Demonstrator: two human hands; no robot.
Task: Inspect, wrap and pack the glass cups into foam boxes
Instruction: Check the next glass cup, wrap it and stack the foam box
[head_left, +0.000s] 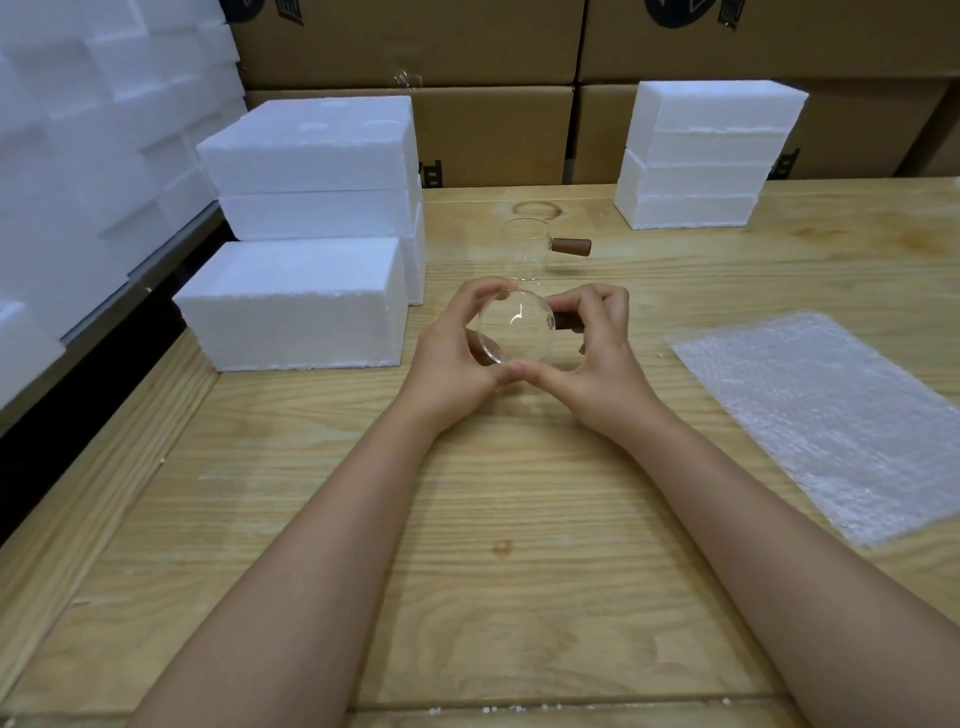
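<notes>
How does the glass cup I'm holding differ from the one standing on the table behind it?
The held cup is gripped by the left hand and right hand; the far cup stands alone on the table. The held cup is tipped, a round end toward the camera; the far cup is upright. Both are clear glass with a brown side handle.

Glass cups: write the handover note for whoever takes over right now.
Hands: left hand grips the cup by its side; right hand holds its brown handle. It is held over the table, mouth toward the camera.
Things: second cup stands upright just behind the hands; bubble wrap lies flat at right; foam boxes closed at left, another stack at rear right.
Done: nothing visibly wrapped or packed.
Left: finish inspecting, then wrap and box both cups.
</notes>
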